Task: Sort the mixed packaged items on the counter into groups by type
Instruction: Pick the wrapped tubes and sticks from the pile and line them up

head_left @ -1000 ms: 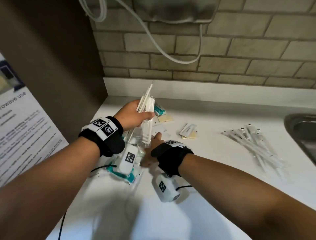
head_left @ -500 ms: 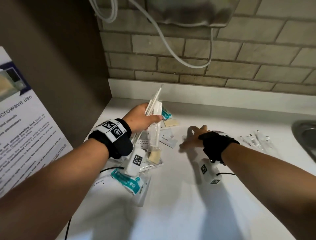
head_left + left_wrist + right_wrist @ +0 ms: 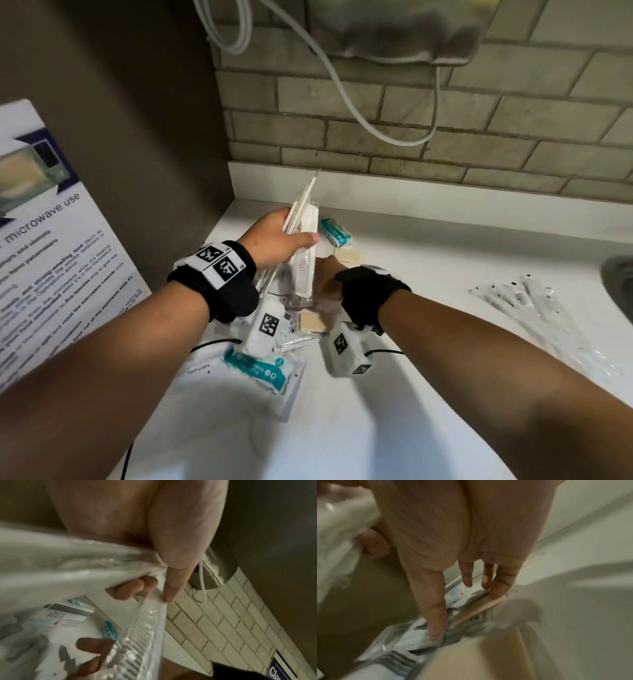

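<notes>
My left hand [image 3: 291, 236] grips an upright bundle of clear-wrapped combs [image 3: 303, 274] and thin white sticks above the mixed pile [image 3: 294, 329] at the counter's back left corner. The left wrist view shows its fingers [image 3: 130, 588] curled round the wrapped comb [image 3: 137, 642]. My right hand [image 3: 327, 274] reaches into the pile just under the bundle. Its straight fingers [image 3: 498, 586] touch a beige sachet [image 3: 479, 607], and the thumb [image 3: 435, 626] lies on white packets [image 3: 412, 639]; that view is blurred.
A teal packet [image 3: 337, 233] and a beige packet [image 3: 347, 255] lie behind the hands. A teal wipes pack [image 3: 260, 370] and toothpaste sachets [image 3: 287, 394] lie nearer me. Several clear-wrapped long items [image 3: 520, 301] are grouped at the right, beside the sink [image 3: 620, 281]. A microwave notice [image 3: 51, 257] stands left.
My right hand swung out to the right over the counter, then came back to the pile under the bundle. My left hand kept its hold on the bundle.
</notes>
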`<action>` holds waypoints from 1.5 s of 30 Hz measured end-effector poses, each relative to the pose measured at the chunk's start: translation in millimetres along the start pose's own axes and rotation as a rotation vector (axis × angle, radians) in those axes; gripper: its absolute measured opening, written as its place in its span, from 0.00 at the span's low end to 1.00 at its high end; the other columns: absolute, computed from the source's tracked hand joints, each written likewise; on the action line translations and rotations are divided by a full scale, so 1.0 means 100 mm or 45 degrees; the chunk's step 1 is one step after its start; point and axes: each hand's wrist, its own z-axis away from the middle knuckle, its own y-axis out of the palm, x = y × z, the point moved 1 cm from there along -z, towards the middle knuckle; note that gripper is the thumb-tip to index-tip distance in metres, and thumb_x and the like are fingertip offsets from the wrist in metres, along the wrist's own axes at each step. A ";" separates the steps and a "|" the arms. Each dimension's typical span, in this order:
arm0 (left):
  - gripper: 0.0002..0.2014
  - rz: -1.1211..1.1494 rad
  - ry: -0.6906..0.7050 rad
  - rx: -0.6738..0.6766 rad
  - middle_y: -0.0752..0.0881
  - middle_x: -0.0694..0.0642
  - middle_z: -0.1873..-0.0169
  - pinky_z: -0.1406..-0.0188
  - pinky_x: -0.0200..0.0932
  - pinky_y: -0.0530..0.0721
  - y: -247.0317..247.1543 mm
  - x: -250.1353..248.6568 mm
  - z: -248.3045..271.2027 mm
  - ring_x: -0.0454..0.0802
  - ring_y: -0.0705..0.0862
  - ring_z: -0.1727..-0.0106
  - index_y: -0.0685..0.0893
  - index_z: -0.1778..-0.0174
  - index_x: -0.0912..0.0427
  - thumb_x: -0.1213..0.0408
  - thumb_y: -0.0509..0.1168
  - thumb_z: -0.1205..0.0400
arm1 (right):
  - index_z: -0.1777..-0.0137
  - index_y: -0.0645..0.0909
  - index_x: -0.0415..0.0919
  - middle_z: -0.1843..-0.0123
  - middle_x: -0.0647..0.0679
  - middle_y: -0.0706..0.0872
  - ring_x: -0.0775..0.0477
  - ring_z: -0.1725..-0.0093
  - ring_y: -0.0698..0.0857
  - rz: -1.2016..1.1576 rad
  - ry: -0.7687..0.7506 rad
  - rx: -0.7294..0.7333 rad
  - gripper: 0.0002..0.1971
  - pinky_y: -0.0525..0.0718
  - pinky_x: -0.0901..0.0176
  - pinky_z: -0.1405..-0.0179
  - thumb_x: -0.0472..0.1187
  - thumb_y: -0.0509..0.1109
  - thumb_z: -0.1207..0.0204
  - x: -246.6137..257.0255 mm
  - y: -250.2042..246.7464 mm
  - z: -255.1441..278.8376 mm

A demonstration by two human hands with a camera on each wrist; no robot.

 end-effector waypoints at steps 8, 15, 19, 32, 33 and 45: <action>0.21 0.001 -0.012 0.029 0.86 0.51 0.61 0.70 0.41 0.79 0.40 -0.03 -0.10 0.46 0.81 0.70 0.79 0.37 0.55 0.57 0.73 0.24 | 0.32 0.74 0.39 0.51 0.44 0.87 0.46 0.53 0.84 -0.904 -0.158 -0.165 0.24 0.81 0.52 0.45 0.24 0.69 0.27 -0.47 -0.36 0.61; 0.32 -0.003 -0.072 0.166 0.83 0.53 0.52 0.62 0.43 0.78 1.31 -0.27 -0.12 0.51 0.81 0.60 0.70 0.31 0.51 0.48 0.74 0.28 | 0.45 0.75 0.37 0.66 0.42 0.82 0.44 0.70 0.84 -0.947 0.028 -0.372 0.15 0.88 0.56 0.69 0.26 0.73 0.27 -1.12 -0.42 1.15; 0.18 0.147 -0.210 0.251 0.77 0.57 0.53 0.52 0.48 0.74 1.74 -0.46 -0.08 0.56 0.77 0.52 0.74 0.47 0.57 0.50 0.59 0.27 | 0.58 0.75 0.42 0.62 0.41 0.82 0.43 0.69 0.82 -0.840 0.187 -0.439 0.12 0.85 0.56 0.68 0.26 0.72 0.27 -1.64 -0.41 1.31; 0.07 -0.077 -0.306 0.290 0.86 0.63 0.61 0.60 0.47 0.80 2.18 -0.29 -0.09 0.56 0.83 0.63 0.83 0.54 0.66 0.67 0.69 0.25 | 0.56 0.88 0.41 0.58 0.48 0.82 0.48 0.58 0.80 -0.194 -0.003 -0.727 0.13 0.81 0.57 0.50 0.26 0.66 0.27 -2.06 -0.49 1.36; 0.10 -0.087 -0.316 0.268 0.86 0.62 0.58 0.58 0.47 0.80 2.18 -0.27 -0.09 0.56 0.84 0.60 0.82 0.50 0.65 0.65 0.70 0.24 | 0.53 0.89 0.39 0.56 0.46 0.84 0.46 0.56 0.82 -0.182 -0.025 -0.721 0.13 0.80 0.59 0.49 0.25 0.65 0.26 -2.08 -0.47 1.34; 0.08 -0.299 -0.296 0.143 0.85 0.56 0.66 0.62 0.41 0.78 2.16 -0.17 -0.08 0.57 0.83 0.63 0.83 0.63 0.59 0.58 0.72 0.23 | 0.29 0.79 0.47 0.29 0.43 0.76 0.42 0.36 0.83 0.049 0.152 -0.564 0.19 0.78 0.59 0.38 0.49 0.61 0.17 -2.19 -0.36 1.23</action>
